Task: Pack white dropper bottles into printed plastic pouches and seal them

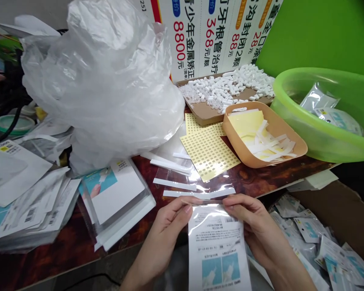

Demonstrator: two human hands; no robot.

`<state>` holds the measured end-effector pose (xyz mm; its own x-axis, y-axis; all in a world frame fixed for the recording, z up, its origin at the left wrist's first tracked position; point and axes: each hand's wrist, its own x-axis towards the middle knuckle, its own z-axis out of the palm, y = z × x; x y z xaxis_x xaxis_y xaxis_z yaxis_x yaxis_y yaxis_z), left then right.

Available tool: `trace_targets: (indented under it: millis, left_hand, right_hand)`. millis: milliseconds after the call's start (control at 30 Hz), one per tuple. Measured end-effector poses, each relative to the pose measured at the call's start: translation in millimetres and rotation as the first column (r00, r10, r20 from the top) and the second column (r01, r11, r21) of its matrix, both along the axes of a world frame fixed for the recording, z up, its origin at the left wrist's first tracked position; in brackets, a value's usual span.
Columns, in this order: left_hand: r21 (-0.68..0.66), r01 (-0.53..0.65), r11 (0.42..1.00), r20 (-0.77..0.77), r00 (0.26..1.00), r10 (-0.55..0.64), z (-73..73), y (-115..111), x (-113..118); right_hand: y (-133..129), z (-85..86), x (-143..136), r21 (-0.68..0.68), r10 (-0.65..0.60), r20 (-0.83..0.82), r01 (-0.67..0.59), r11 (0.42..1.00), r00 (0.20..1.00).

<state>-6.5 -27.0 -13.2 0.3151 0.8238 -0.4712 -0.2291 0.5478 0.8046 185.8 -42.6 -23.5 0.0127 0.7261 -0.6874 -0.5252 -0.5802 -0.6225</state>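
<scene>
Poster board (202, 52), beyond both grips: Chinese price list (its top runs out of view), with "25]" at the upper left edge
Poster, left column: "少年金属矫正", small "(简单)", red "8800元"
Poster, next column: "牙根管治疗", red "368元/颗"
Poster, third column: "沟封闭2颗", red "88元"
Poster, right column: "全口", red "28元"
Clear-wrapped card (216, 246), between the left grip (165, 232) and right grip (256, 226): lines of small print and part of a barcode, too small to read
White card (21, 169), far left of the left grip: tilted figures with a run of zeros, the rest unclear
Card stack (41, 214), left of the left grip: barcodes, fine print unreadable
</scene>
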Motion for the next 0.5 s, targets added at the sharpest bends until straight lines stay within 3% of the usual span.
trace_targets:
  millis: [267,500]
  left_hand:
    - [-0.047,-0.040,0.998,0.034,0.999,0.042,-4.9,-4.2,1.4]
    - [0.048,-0.032,0.998,-0.012,0.999,0.032,-8.3,-2.3,0.5]
  right_hand:
    - [-2.0,-4.9,7.8,0.057,0.077,-0.154,-0.069,0.996,0.985]
    - [-2.3,-8.6,8.8,0.160,0.070,-0.171,-0.042,0.986,0.983]
